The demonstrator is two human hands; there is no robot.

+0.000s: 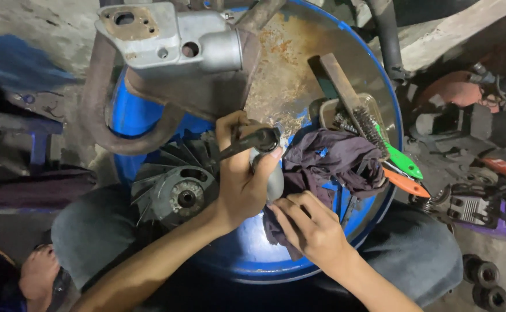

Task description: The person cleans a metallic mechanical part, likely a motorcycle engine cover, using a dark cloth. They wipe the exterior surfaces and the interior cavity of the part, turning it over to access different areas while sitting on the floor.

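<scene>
Left hand point(242, 179) and right hand point(313, 231) mid-drum point(391, 104), rag point(328, 164) between.

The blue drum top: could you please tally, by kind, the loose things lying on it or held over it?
Dark cloth: 1
Wire brush: 1
Plastic handles, green and orange: 2
Finned metal wheel: 1
Small grey metal part in the left hand: 1
Total: 6
The right hand rests on the cloth.

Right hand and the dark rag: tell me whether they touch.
Touching. The head view shows the right hand with its fingers pressed onto the dark rag on the blue drum; no gap shows between them.
</scene>
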